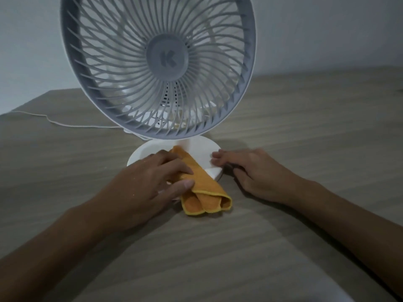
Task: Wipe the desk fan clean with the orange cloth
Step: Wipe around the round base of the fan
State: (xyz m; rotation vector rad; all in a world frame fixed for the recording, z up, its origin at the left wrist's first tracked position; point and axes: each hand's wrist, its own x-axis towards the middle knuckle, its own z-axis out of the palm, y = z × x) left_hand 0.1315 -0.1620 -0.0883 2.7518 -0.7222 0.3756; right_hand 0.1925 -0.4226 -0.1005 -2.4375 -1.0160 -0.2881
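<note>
The desk fan (157,68) is stood upright on a wood-grain surface (294,118), its grey grille faced toward the camera and its round white base (200,151) set near the front. A folded orange cloth (202,188) is laid across the front of the base and hangs over onto the surface. The cloth is pinched by the left hand (148,182), with fingers on top and the thumb against its edge. The right hand (255,173) is held loosely, holding nothing, with its fingertips rested on the base's right rim. A thin white cord (65,124) is trailed across the surface behind the fan to the left.
</note>
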